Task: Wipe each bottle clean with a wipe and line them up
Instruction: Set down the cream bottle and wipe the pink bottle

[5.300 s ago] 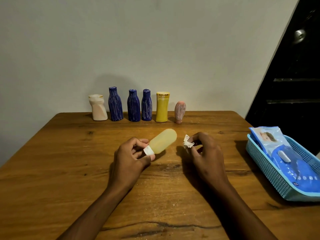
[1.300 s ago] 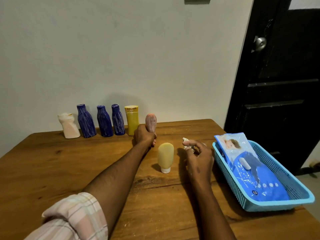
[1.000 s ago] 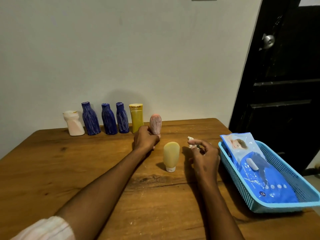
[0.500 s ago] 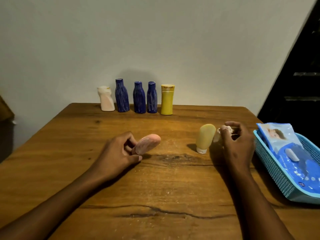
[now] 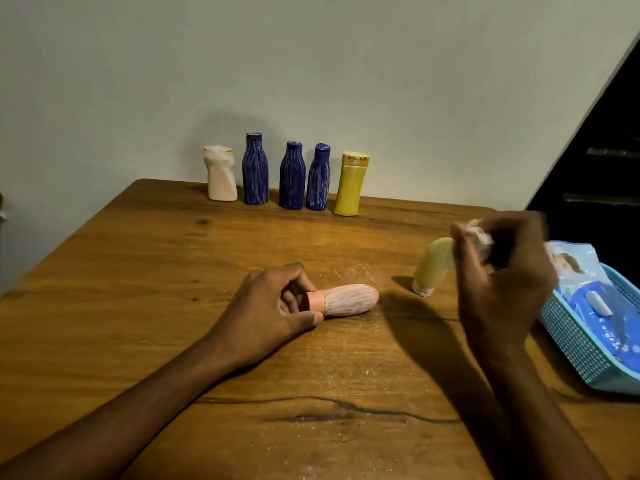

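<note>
Right hand (image 5: 502, 271) motion-blurred, raised just above the wooden desk (image 5: 138, 271) at right; fingers curled round a small crumpled white wipe (image 5: 479, 233), whose outline is hard to make out in the blur. This hand hides the upper right side of the pale yellow translucent squeeze bottle (image 5: 431, 265), which stands cap-down on the desk and appears tilted; whether the hand touches it cannot be told.

Left hand (image 5: 273, 313) rests on the desk near the middle, thumb and fingers pinching the cap end of the pink ribbed plastic bottle (image 5: 349, 299). That bottle lies on its side, rounded base pointing right; its cap is partly hidden by the fingers.

Light blue perforated plastic basket (image 5: 575, 348) at the right edge, cut off by the frame. Blue wet-wipe pack (image 5: 595, 299) lies in it, also partly cut off, its top left corner hidden behind the right hand.

Count: seven bottles in all. Five upright in a row at the desk's far edge against the wall, left to right: one cream-white twisted bottle (image 5: 220, 174), three dark blue streaked bottles (image 5: 255, 169) (image 5: 292, 176) (image 5: 318, 178), one mustard-yellow flip-cap bottle (image 5: 351, 185). Two apart from the row: pink one and pale yellow one. One basket, one pack, one loose wipe. Dark door (image 5: 602, 150) at far right, details lost in shadow
</note>
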